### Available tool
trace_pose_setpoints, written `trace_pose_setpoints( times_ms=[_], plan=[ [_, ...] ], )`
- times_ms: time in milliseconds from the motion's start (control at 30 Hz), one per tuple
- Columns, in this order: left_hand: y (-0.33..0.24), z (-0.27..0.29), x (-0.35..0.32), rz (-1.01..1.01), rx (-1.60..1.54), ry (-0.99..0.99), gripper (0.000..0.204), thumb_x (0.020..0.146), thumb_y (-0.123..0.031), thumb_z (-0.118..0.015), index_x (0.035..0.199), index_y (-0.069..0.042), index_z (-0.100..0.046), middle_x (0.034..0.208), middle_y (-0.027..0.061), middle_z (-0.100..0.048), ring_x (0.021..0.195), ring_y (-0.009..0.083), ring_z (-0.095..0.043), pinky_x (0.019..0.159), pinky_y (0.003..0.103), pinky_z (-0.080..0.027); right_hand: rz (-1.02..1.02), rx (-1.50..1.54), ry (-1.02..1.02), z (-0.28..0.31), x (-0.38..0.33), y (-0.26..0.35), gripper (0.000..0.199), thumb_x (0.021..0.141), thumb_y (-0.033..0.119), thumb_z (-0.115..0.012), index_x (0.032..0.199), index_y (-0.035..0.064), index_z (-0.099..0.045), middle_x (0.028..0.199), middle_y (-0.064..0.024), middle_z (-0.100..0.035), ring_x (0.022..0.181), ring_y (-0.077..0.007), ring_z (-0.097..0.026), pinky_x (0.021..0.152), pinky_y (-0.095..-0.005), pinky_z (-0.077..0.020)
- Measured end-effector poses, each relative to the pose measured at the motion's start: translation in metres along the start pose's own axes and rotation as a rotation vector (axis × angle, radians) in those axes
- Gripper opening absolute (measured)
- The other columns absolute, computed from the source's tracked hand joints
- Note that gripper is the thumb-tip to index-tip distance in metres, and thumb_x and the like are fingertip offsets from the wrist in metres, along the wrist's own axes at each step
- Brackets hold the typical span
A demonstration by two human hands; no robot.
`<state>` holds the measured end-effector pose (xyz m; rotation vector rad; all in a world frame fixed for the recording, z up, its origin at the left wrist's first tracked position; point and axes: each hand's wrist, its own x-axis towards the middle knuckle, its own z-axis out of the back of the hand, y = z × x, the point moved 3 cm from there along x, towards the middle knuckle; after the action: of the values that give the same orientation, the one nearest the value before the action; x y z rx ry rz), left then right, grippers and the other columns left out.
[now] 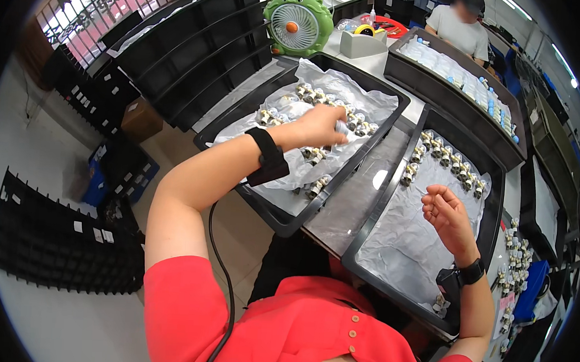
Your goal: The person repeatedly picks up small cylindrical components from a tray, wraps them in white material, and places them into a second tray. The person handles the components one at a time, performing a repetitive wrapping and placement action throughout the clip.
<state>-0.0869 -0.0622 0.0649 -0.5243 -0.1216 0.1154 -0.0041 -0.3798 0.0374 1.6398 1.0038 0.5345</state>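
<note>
My left hand [324,126] reaches over the left black tray [292,226], its fingers bent down among small black-and-brass parts with clear tops [315,95]. A pale bit shows between its thumb and fingers, too small to name. White lining paper [273,129] lies crumpled under these parts. Above the right black tray [385,209] hovers my right hand [447,217], its fingers curled in toward the thumb with nothing seen in them. In that tray, similar small parts [453,162] stand in rows at the far end, on white paper [397,245].
Beyond the left tray stands a green frog-shaped fan [298,24], beside a tape dispenser [364,42]. Tall black trays [198,48] are stacked at the left. A brown-grey tray [401,65] of pale parts lies far right, near a seated person [458,29]. More parts [515,258] lie at right.
</note>
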Motion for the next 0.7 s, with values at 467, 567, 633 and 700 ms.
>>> trace_pose_setpoints(
  times_ms=[467,567,633,700],
  plan=[
    [0.008,-0.051,0.004,0.190,-0.054,0.224,0.042,0.075,-0.025,-0.068,0.105,0.001,-0.054,0.073,0.0188,-0.064,0.067,0.0283,-0.064,0.065,0.037,-0.050,-0.073,-0.128,-0.027,0.005,0.005,-0.010,0.028,0.088,0.020,-0.058,0.111,0.0050,-0.052,0.097,-0.0042,-0.059,0.085,-0.0097,-0.055,0.077,-0.0222,-0.0433],
    [0.010,-0.055,0.007,0.220,-0.048,0.271,0.042,0.071,-0.021,-0.069,0.104,0.001,-0.056,0.073,0.0186,-0.064,0.069,0.0309,-0.064,0.065,0.039,-0.050,-0.081,-0.163,-0.019,0.005,0.005,-0.011,0.029,0.088,0.020,-0.059,0.111,0.0047,-0.053,0.096,-0.0041,-0.060,0.086,-0.0094,-0.055,0.076,-0.0219,-0.0424],
    [0.017,-0.064,0.013,0.168,0.090,0.293,0.042,0.069,-0.020,-0.070,0.103,0.001,-0.056,0.080,0.0200,-0.064,0.076,0.0326,-0.064,0.069,0.039,-0.050,-0.084,-0.185,-0.005,0.003,0.004,-0.010,0.029,0.087,0.021,-0.059,0.111,0.0047,-0.053,0.096,-0.0041,-0.060,0.085,-0.0094,-0.055,0.076,-0.0218,-0.0423],
    [0.023,-0.071,0.010,0.104,0.121,0.134,0.043,0.069,-0.020,-0.070,0.102,0.002,-0.056,0.088,0.0223,-0.062,0.084,0.0342,-0.061,0.073,0.040,-0.049,-0.082,-0.208,0.006,0.002,0.006,-0.009,0.030,0.087,0.021,-0.060,0.111,0.0046,-0.053,0.097,-0.0041,-0.060,0.086,-0.0094,-0.055,0.076,-0.0217,-0.0423]
  ],
)
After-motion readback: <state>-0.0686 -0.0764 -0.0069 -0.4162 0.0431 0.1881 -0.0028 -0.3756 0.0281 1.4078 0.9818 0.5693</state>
